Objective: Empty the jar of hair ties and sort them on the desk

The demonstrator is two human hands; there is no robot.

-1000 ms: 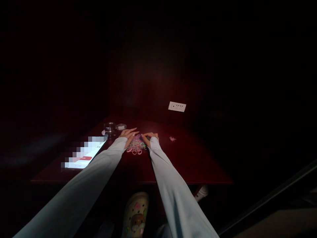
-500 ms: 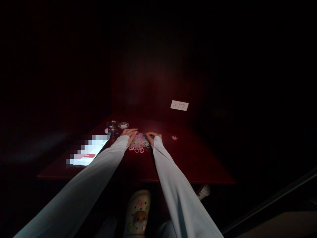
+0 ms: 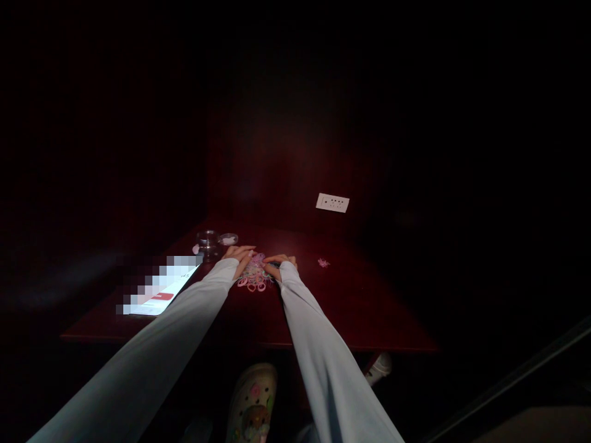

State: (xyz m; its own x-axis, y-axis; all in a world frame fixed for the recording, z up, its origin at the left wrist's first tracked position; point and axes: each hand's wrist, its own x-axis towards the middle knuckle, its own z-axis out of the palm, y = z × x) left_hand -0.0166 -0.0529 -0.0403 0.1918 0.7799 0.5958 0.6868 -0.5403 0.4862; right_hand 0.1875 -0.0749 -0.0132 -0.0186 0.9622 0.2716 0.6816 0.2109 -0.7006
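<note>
A loose pile of small pastel hair ties [image 3: 255, 271], mostly pink with some green, lies on the dark red table. My left hand [image 3: 237, 255] rests along the pile's left side, its fingers stretched out toward the far side. Along the right side, my right hand [image 3: 282, 263] is spread with its fingers reaching inward over the pile's edge. Both hands touch the pile, which partly hides the fingertips. A smaller cluster of pink hair ties [image 3: 324, 263] sits apart to the right.
A clear jar [image 3: 207, 246] stands at the back left, its round lid [image 3: 228, 239] beside it. A lit phone [image 3: 161, 296] lies at the left. Behind is a white wall socket [image 3: 332, 203]. Below the table edge [image 3: 369, 349] show a clog [image 3: 252, 400] and another shoe [image 3: 379, 367].
My hands have come slightly closer together, with the right one moving in over the pile. The pile looks narrower. The whole view has shifted a little.
</note>
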